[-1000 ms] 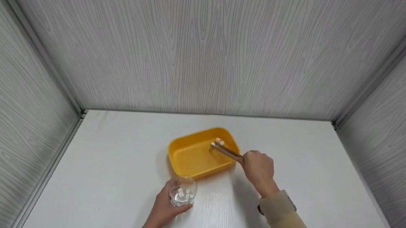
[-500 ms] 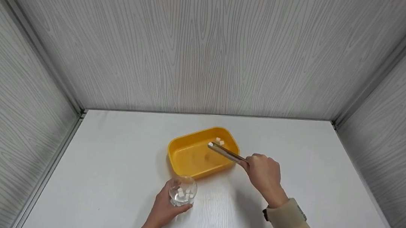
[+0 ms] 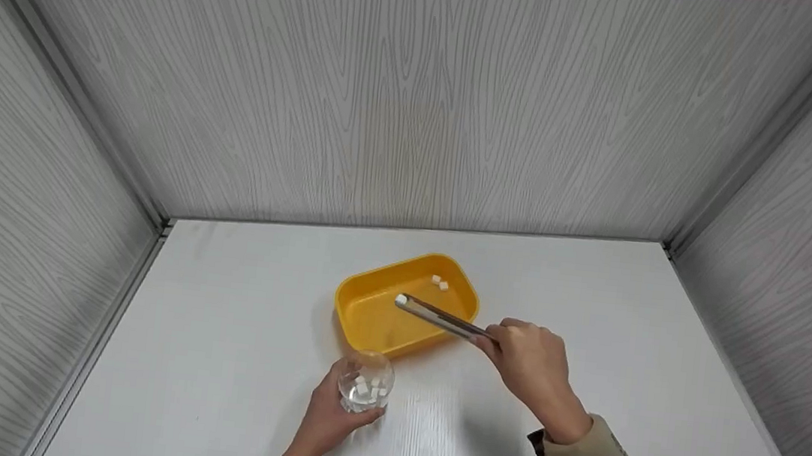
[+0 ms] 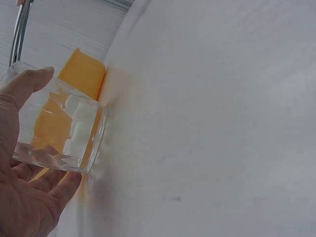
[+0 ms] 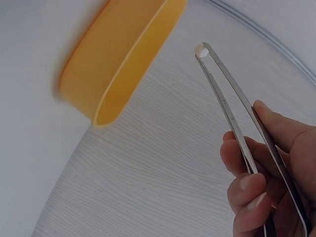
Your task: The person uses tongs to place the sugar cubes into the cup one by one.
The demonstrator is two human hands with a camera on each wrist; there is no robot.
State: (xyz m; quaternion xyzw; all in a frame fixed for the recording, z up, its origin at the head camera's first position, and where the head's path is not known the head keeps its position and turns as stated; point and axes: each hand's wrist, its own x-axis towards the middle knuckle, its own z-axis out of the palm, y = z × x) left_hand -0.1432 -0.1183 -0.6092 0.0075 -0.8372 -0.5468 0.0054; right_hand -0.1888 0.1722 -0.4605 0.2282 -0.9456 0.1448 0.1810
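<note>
Metal tweezers (image 3: pixel 445 320) are gripped in the right hand (image 3: pixel 531 366), their tips closed on one white cube (image 3: pixel 401 300) above the yellow tray (image 3: pixel 364 341). In the right wrist view the cube (image 5: pixel 201 51) sits between the tips of the tweezers (image 5: pixel 232 111), and the fingers of the right hand (image 5: pixel 276 168) press both arms. The left hand (image 3: pixel 329 416) holds a clear glass (image 3: pixel 367 382) by its sides, near the tray's front edge; several white cubes lie in it. Two more cubes (image 3: pixel 439 283) rest in the tray's far right corner.
The white table (image 3: pixel 226 360) is bounded by a grey wood-grain panel (image 3: pixel 420 93) at the back and similar panels on the left (image 3: pixel 15 217) and right (image 3: pixel 800 284). The yellow tray's wall (image 4: pixel 84 74) stands just beyond the glass in the left wrist view.
The right hand has moved right and toward the person. The tweezers' tips, with their cube, have shifted left and nearer to the glass, away from the two cubes. The left hand and glass have stayed still.
</note>
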